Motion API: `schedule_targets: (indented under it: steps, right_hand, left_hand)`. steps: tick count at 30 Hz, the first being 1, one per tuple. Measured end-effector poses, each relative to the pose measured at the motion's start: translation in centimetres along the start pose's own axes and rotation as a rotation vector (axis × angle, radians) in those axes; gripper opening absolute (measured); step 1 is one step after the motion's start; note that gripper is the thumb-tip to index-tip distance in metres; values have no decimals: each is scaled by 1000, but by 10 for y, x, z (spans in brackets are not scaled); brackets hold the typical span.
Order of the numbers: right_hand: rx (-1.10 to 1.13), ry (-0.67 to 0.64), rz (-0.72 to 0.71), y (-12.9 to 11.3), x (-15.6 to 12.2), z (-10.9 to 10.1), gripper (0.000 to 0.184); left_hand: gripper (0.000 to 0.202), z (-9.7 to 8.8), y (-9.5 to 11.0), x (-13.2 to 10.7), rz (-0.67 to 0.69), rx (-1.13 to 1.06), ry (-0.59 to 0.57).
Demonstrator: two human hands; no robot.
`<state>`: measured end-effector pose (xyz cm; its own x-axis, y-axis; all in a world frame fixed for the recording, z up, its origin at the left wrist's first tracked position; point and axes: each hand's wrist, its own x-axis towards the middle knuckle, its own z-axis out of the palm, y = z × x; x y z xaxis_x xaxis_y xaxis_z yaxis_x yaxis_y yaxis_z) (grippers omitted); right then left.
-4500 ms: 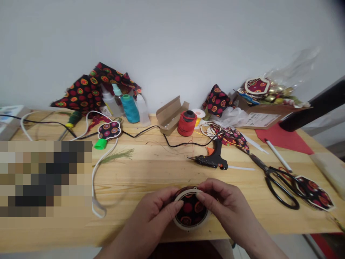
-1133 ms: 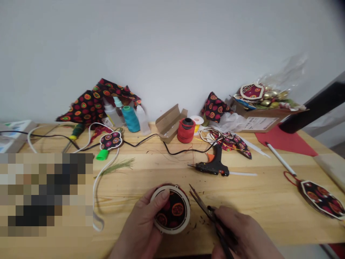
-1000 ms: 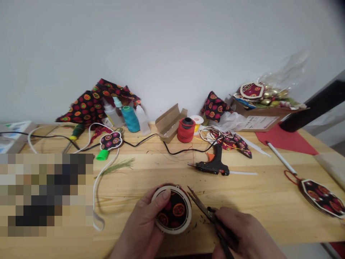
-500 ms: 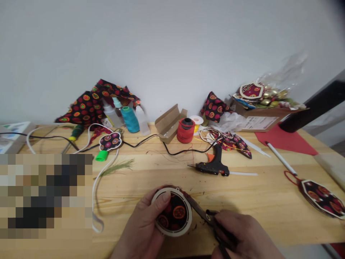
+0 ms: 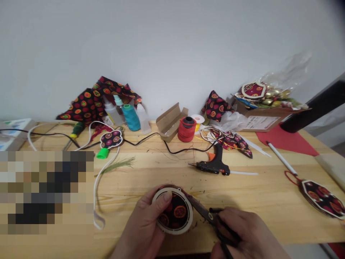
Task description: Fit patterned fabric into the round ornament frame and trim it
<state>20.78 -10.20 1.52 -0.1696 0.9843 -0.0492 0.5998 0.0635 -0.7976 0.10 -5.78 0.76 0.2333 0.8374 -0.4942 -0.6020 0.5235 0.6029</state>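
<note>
My left hand (image 5: 151, 212) grips a round ornament (image 5: 176, 212), a pale wooden ring framing black fabric with red and orange fruit-like prints. The thumb presses on its face; the other fingers go behind it. A small loop sits on the ring's top edge. In my right hand (image 5: 239, 230) are black-handled scissors (image 5: 210, 216), fingers wrapped around the handles. Their blades lie along the ornament's upper right edge, where dark fabric sticks out past the ring. Whether the blade tips are parted is hard to see. Small dark fabric scraps lie on the table near the blades.
Beyond my hands a black glue gun (image 5: 212, 163) lies with a white glue stick in it. A red thread spool (image 5: 187, 129), a teal thread cone (image 5: 131, 117) and an open cardboard box (image 5: 171, 124) stand behind. At right rests a long fabric-covered ornament (image 5: 322, 198). Left, a white cord (image 5: 97, 187) loops.
The scissors' handles have spread a little wider apart. My left hand and the round ornament stay almost in place, and the whole view has shifted slightly.
</note>
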Motion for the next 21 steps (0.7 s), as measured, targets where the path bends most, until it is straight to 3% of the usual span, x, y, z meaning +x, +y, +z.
schedule_targets:
  steps: [3, 11, 21]
  right_hand:
    - [-84, -49, -26, 1, 1, -1, 18]
    - [-243, -154, 73, -10, 3, -3, 15]
    - [-199, -210, 60, -11, 4, -5, 16]
  left_hand:
    - [14, 0, 0, 1, 7, -4, 2]
    - [12, -3, -2, 2, 5, -24, -13]
    - [11, -6, -3, 5, -2, 6, -34]
